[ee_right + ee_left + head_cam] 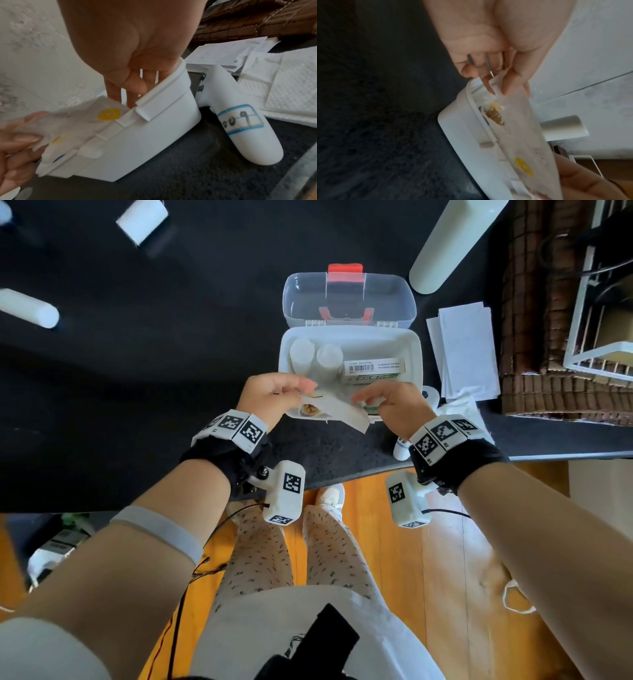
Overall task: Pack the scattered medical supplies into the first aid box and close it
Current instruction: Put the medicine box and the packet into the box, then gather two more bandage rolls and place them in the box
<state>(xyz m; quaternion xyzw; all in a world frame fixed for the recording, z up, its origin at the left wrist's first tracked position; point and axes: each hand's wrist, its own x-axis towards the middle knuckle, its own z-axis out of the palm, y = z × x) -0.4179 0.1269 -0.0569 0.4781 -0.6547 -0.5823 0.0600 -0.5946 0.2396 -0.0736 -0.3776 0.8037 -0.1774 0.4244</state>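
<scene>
Table (137, 364): black, under both hands; the head view alone shows its full spread, with white cylinders far beyond the left hand.
Box (411, 350): white first aid box just beyond both hands, open. The clear lid (349, 299) with its red latch stands tilted back on the far side, seen only from the head view. The right wrist view shows the box's near outer wall (154, 135) and its ribs; the left wrist view shows its left corner (453, 128).
Contents: two white bottles (303, 354) and a barcoded carton (373, 368) lie inside, beyond the fingers; neither wrist view shows them.
Papers (469, 350): stacked to the right of the right hand, with a white textured pad (291, 83) beside them.
Tube (243, 121): white, hand-numbered label, leaning against the box's right wall; the head view shows only its ends beside the right wrist.
Pouch (339, 409): thin white packet held over the box's near rim, between the hands. The wrist views show yellow round stickers on it (109, 114) and a brown patch (494, 117).
Left hand (270, 397): thumb and fingers pinch the pouch's left end; thin metal prongs, possibly tweezers (488, 65), sit in the same grip, blurred.
Right hand (394, 405): fingers reach down inside the box at the pouch's right end and seem to pinch it.
</scene>
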